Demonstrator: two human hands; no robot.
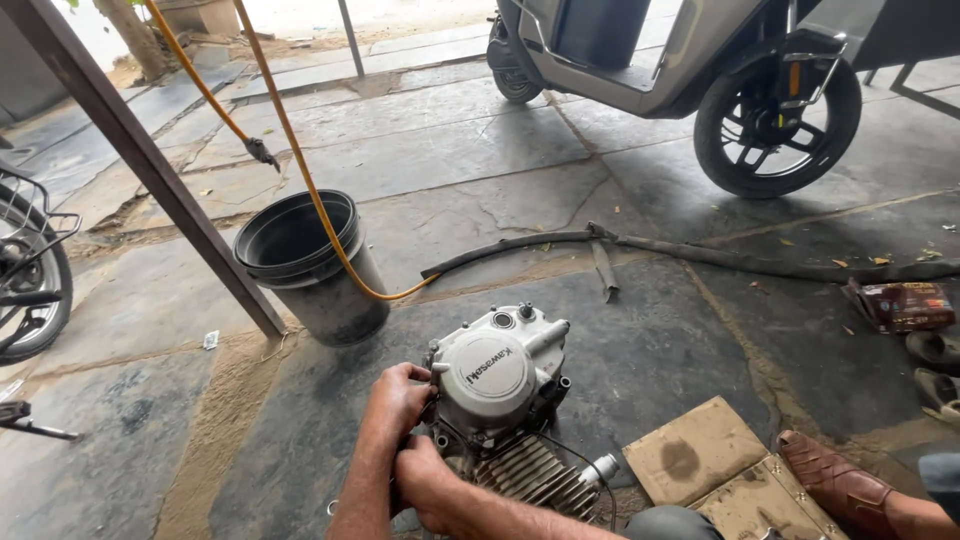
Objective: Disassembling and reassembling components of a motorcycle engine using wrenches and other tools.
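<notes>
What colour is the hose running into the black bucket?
The hose is orange-yellow, clearest in the head view.

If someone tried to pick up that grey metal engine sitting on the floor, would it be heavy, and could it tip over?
The engine looks like solid cast metal with a finned cylinder, so it is probably heavy for its size. It stands on uneven parts, and the left hand and right hand both grip its side, so it may rock or tip if pushed. It looks rigid.

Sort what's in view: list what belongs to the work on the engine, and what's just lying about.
In hand:
- engine
- left hand on its side
- right hand at its base

Lying about:
- black bucket
- orange hose
- scooter
- cardboard pieces
- small carton
</notes>
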